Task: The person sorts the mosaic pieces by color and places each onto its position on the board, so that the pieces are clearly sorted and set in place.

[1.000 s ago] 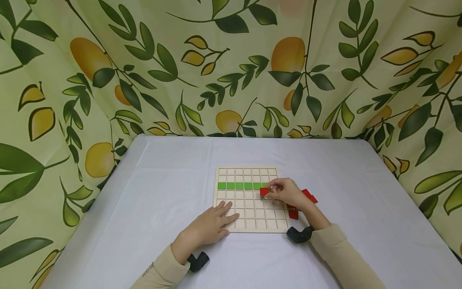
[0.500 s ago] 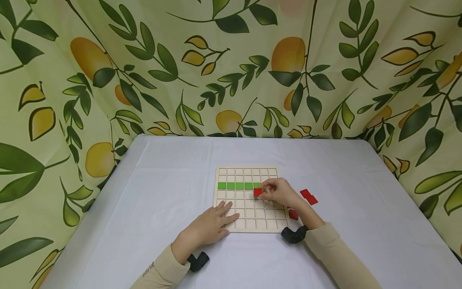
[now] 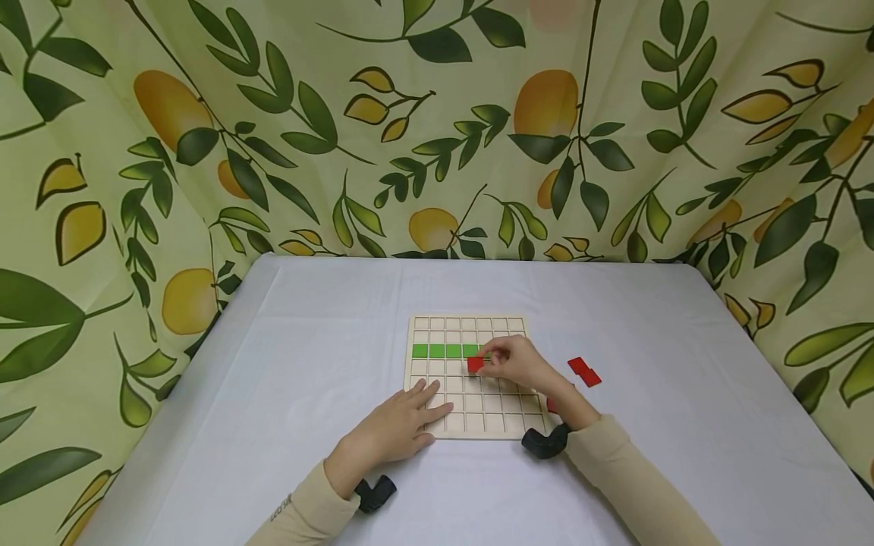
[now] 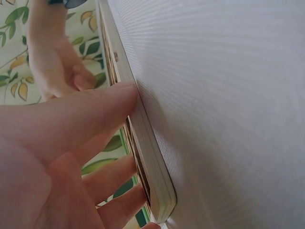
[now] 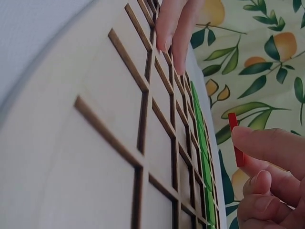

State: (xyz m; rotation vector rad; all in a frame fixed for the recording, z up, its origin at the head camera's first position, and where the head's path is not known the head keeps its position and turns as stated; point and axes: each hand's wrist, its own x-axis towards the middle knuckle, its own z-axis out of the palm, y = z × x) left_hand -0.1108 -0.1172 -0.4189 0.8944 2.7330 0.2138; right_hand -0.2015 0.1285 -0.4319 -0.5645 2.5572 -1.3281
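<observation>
A wooden grid board [image 3: 471,425] lies on the white table, with a row of green square tiles [image 3: 437,351] set in its cells. My right hand [image 3: 519,362] pinches a red square tile [image 3: 475,365] between thumb and fingers, just above the cells in front of the green row. In the right wrist view the red tile [image 5: 237,139] is seen edge-on and apart from the board. My left hand [image 3: 392,426] rests with spread fingers on the board's near left corner; in the left wrist view its thumb [image 4: 95,112] touches the board's side edge.
Two loose red tiles [image 3: 584,371] lie to the right of the board. Another red tile [image 3: 551,406] is partly hidden by my right wrist. A leaf-and-fruit patterned curtain [image 3: 437,136] stands behind the table [image 3: 328,303].
My right hand has moved left over the board with the red tile, uncovering the right part of the grid. My left hand stays in place.
</observation>
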